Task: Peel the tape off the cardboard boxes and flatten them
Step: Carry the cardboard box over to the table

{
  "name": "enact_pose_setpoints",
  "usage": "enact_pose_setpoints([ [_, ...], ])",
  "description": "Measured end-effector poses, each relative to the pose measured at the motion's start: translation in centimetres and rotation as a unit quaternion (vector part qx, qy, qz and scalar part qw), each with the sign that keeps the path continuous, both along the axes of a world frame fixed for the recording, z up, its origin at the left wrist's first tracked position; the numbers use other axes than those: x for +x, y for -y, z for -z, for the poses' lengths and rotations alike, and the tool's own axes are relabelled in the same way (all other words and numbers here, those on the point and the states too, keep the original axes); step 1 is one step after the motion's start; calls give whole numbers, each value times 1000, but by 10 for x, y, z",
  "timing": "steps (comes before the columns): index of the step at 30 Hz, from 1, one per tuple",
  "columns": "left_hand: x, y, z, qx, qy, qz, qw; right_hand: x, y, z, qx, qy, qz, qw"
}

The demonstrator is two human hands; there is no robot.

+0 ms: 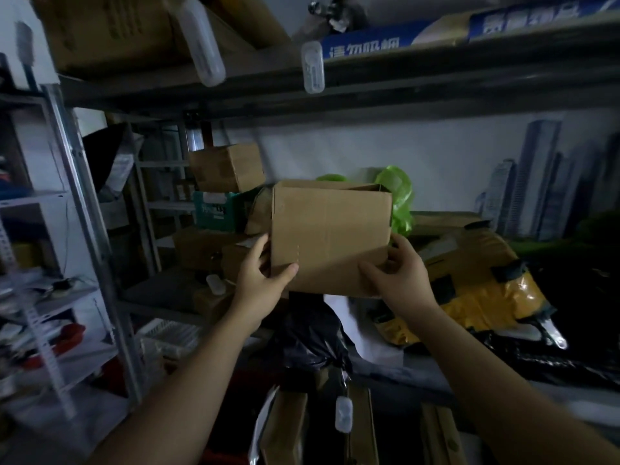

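Holding a box by its lower corners: where the grip may fail

Both hands carry the cardboard box point(330, 229) in mid-air, in front of a cluttered shelf bay and above a black bag point(308, 330). The left hand point(265, 280) clasps the lower left corner, thumb on the near face and fingers wrapped behind the edge. The right hand point(399, 276) pinches the lower right corner in the same way. The upper end of the box appears open. A faint line runs down the near face, but dim light and blur leave it unclear whether this is tape or a crease.

Likely hazards, judged from this pose: support lies only at the bottom corners, so the tall upper part could tip away toward the stacked boxes point(228, 169) and the green bag point(399, 196) just behind it. Peeling calls for one free hand — a single corner pinch on smooth cardboard would probably let the box swing or drop onto the bag below. Pressing the panels flat while any strip is stuck could tear the board rather than fold it.
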State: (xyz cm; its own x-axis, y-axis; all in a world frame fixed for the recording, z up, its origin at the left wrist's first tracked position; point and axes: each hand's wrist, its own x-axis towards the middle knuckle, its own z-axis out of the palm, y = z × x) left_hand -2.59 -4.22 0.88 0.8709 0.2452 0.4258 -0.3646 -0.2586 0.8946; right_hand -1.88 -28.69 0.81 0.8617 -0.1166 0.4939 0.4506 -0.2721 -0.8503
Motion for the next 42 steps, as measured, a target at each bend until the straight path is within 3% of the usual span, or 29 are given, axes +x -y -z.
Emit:
enact_pose_setpoints([
  [10, -70, 44, -7, 31, 57, 92, 994, -133, 46, -15, 1, 27, 115, 993],
  [18, -126, 145, 7, 42, 90, 225, 969, -243, 130, -1, 31, 3, 221, 975],
  [29, -204, 366, 30, 59, 80, 370, 924, -380, 302, 36, 68, -7, 393, 917],
  [42, -297, 615, 141, 123, -21, 531, 838, -521, 475, 157, 170, -82, 547, 815],
])
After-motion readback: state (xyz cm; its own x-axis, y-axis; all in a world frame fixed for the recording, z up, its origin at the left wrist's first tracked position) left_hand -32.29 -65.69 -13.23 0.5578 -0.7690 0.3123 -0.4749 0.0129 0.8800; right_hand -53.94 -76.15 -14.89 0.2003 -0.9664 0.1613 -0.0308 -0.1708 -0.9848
